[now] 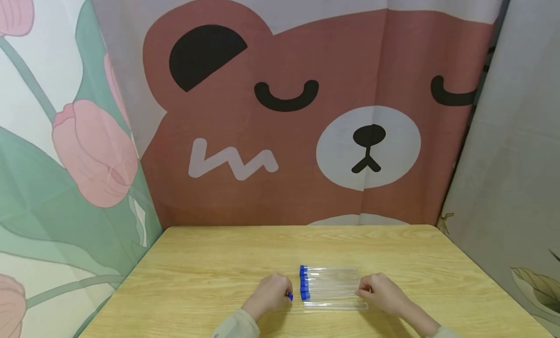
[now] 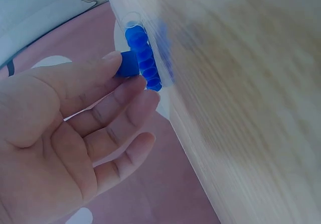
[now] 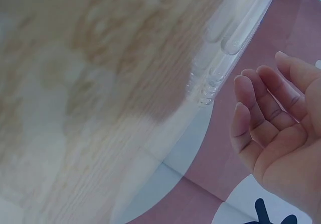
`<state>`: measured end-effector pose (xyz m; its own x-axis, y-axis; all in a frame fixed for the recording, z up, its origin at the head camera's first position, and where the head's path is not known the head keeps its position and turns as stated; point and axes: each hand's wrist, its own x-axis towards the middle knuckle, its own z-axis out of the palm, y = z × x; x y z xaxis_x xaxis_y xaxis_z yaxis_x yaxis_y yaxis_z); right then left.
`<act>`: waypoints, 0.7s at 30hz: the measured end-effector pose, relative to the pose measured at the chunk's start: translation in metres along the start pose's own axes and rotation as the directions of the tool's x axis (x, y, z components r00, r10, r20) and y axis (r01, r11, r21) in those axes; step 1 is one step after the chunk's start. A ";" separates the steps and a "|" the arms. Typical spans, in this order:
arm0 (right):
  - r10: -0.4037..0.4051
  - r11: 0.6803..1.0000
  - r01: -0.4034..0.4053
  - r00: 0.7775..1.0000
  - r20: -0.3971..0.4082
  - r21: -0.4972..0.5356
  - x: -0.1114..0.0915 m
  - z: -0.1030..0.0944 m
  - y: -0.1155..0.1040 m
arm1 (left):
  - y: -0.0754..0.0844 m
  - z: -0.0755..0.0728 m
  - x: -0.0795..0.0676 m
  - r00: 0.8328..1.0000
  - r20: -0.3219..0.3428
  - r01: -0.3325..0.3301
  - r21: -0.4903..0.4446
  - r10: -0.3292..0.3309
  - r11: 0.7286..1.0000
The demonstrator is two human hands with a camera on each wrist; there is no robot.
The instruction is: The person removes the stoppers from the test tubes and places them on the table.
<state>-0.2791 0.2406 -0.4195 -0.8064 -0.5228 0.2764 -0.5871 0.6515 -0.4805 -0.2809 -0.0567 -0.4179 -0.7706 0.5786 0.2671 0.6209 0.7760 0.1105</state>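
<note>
Between thumb and fingertips my left hand (image 1: 272, 292) pinches a blue cap (image 2: 128, 64), just left of a row of clear test tubes (image 1: 332, 283). Several tubes lie side by side on the table, their blue caps (image 1: 303, 282) all facing left. Nearest me is one test tube without a cap (image 1: 336, 306), its open mouth (image 2: 132, 18) showing in the left wrist view. My right hand (image 1: 382, 292) hovers by the tubes' rounded ends (image 3: 205, 91), fingers loosely bent and holding nothing. In the right wrist view a gap separates its fingertips from the tubes.
The light wood-grain table (image 1: 210, 260) runs back to a hanging cloth (image 1: 227, 197) printed with a brown bear. A tulip-patterned cloth (image 1: 35, 182) hangs along the left side, and a greyish one (image 1: 503, 182) along the right.
</note>
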 end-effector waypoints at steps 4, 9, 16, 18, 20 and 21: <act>0.005 1.000 -0.005 1.000 0.007 0.003 -0.001 0.001 0.002 | 0.001 0.000 -0.001 1.000 0.023 -0.001 0.012 0.001 1.000; 0.009 1.000 -0.009 1.000 0.015 0.003 -0.001 0.002 0.003 | 0.001 0.001 -0.002 0.998 0.055 0.000 0.031 -0.002 1.000; 0.003 1.000 -0.003 1.000 0.018 0.013 -0.001 0.002 0.004 | 0.002 0.001 -0.002 0.995 0.097 0.022 0.012 -0.023 1.000; 0.002 1.000 -0.002 1.000 0.020 0.013 -0.001 0.002 0.004 | 0.002 0.001 -0.002 0.995 0.098 0.024 0.017 -0.026 1.000; 0.001 1.000 -0.001 1.000 0.023 0.015 0.000 0.002 0.005 | 0.002 0.001 -0.003 0.995 0.096 0.025 0.023 -0.027 0.999; -0.001 1.000 0.001 1.000 0.025 0.016 0.000 0.002 0.005 | 0.002 0.001 -0.003 0.995 0.100 0.028 0.024 -0.030 0.999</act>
<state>-0.2816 0.2425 -0.4237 -0.8038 -0.5369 0.2562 -0.5864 0.6421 -0.4939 -0.2778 -0.0566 -0.4191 -0.7995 0.5770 0.1666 0.5955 0.7977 0.0953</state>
